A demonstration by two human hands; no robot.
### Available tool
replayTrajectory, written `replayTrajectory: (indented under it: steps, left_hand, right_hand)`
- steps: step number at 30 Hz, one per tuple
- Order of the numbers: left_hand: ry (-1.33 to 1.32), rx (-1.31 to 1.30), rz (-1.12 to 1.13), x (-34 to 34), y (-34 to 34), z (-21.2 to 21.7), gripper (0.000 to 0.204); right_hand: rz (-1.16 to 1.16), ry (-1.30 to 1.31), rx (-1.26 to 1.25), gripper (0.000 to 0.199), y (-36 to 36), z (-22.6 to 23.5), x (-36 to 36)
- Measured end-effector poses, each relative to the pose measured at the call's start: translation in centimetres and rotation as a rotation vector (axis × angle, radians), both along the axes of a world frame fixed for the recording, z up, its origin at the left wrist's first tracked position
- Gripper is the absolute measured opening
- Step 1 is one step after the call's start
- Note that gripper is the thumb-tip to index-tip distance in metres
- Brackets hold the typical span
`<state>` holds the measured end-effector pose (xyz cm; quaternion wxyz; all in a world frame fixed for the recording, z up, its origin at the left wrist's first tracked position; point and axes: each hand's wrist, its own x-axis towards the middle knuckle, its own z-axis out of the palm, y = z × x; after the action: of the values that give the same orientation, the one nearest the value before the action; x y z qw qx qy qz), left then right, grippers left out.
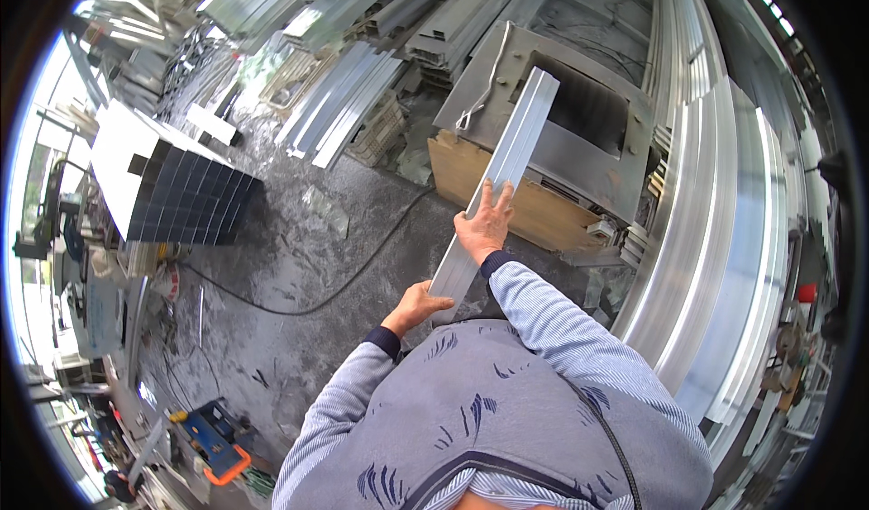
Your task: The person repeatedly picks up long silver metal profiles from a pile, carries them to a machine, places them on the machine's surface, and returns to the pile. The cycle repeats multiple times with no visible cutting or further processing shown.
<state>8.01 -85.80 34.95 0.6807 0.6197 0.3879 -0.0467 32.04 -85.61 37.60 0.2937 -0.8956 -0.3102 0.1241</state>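
Note:
A long silver aluminium profile (523,128) slants away from my body, its far end over a metal-topped machine (588,168) with a dark rectangular opening. Near its close end, my left hand (418,307) grips the profile's edge, thumb on top. Farther up, my right hand (484,228) lies on the profile from the right side, two fingers stretched over its upper face. The undersides of both grips are hidden. Below the metal top, the machine has a tan wooden side panel (471,177). A pale cord (489,80) lies on the top's left part.
Long aluminium profiles (674,284) are stacked along the right. At the left stands a bundle of dark-ended box sections (192,193). A black cable (335,300) curves over the grey floor. More profiles (339,103) lie at the back, and a blue-and-orange tool (213,442) sits lower left.

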Motion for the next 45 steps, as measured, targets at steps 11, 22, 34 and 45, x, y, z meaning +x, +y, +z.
replayTrajectory:
  steps: [11, 22, 34, 45]
  left_hand:
    - [-0.371, -0.788, -0.003, 14.8, 6.0, 5.7, 0.083]
    - [0.407, 0.784, -0.201, 39.4, 14.8, 11.0, 0.079]
    - [0.413, 0.784, -0.144, 29.8, 10.1, 6.3, 0.08]
    - [0.442, 0.762, -0.149, 12.4, 1.3, 1.9, 0.079]
  right_hand:
    - [-0.053, 0.66, 0.999, 0.109, 4.5, 0.1, 17.7]
    - [0.037, -0.401, 0.143, 0.092, 14.6, 1.0, 34.9]
    - [0.084, -0.411, 0.076, 0.086, 11.7, -1.8, 24.6]
    - [0.146, -0.308, 0.018, 0.092, 2.0, -3.9, 7.2]
